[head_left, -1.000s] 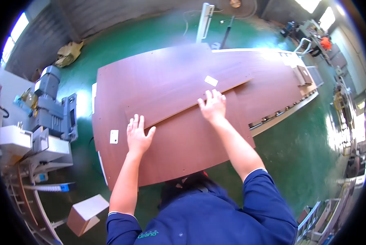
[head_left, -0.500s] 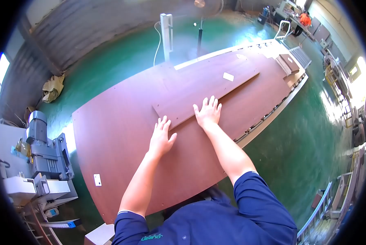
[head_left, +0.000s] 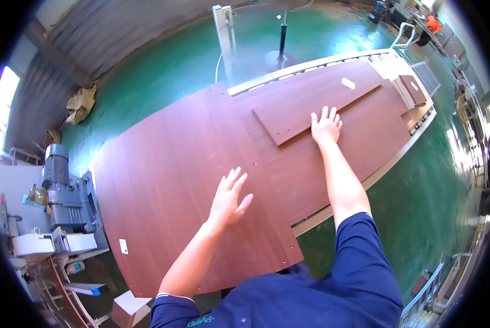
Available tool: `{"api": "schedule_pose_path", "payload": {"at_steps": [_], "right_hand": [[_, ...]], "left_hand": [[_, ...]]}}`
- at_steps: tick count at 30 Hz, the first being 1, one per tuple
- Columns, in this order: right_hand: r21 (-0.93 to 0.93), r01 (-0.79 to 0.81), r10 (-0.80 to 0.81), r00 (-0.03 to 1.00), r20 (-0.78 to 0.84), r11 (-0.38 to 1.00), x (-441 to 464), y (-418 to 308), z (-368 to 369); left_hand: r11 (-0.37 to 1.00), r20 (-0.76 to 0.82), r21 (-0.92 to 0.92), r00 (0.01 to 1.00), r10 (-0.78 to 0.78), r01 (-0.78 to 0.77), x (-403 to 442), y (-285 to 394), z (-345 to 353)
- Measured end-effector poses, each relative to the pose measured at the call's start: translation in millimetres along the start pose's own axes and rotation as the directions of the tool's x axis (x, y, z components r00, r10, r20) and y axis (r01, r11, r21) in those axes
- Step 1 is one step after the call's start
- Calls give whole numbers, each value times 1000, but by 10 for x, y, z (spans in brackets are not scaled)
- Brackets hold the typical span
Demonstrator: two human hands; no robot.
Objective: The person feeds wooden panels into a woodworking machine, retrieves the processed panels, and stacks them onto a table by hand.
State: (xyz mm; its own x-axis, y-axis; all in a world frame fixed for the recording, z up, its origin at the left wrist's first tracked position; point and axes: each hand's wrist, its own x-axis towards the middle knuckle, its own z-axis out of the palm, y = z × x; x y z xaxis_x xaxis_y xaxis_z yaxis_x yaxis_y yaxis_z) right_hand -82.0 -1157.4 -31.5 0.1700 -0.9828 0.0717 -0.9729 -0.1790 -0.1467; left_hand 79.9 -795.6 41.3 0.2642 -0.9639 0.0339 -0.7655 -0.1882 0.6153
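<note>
A narrow brown panel (head_left: 316, 112) with a white label lies slanted on a larger brown panel (head_left: 343, 142) over the roller conveyor. My right hand (head_left: 327, 127) rests at the near edge of the narrow panel, its fingers spread. Nearer to me, my left hand (head_left: 229, 201) is open over a wide brown board (head_left: 174, 180), apart from the narrow panel; whether it touches the board I cannot tell. The wide board has small holes near its edges and a white label at its lower left. Neither hand is closed round anything.
Small brown pieces (head_left: 411, 91) are stacked at the conveyor's far right end. A grey motor and machine (head_left: 65, 191) stand at the left. A white upright post (head_left: 223, 38) rises behind the boards. A person in orange (head_left: 433, 24) is far off at the upper right.
The narrow panel has moved right and away from me along the conveyor, with my right hand at its edge. My left hand has come away from it. The view has shifted too.
</note>
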Motion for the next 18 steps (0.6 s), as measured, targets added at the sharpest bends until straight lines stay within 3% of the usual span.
{"api": "schedule_pose_path", "payload": {"at_steps": [10, 18], "right_hand": [[31, 76, -72, 993, -96, 997, -90, -546, 153], [12, 23, -21, 989, -147, 1000, -234, -869, 188]], "left_hand": [[949, -111, -110, 945, -307, 295, -1005, -36, -88], [934, -182, -175, 922, -341, 311, -1304, -15, -59]]}}
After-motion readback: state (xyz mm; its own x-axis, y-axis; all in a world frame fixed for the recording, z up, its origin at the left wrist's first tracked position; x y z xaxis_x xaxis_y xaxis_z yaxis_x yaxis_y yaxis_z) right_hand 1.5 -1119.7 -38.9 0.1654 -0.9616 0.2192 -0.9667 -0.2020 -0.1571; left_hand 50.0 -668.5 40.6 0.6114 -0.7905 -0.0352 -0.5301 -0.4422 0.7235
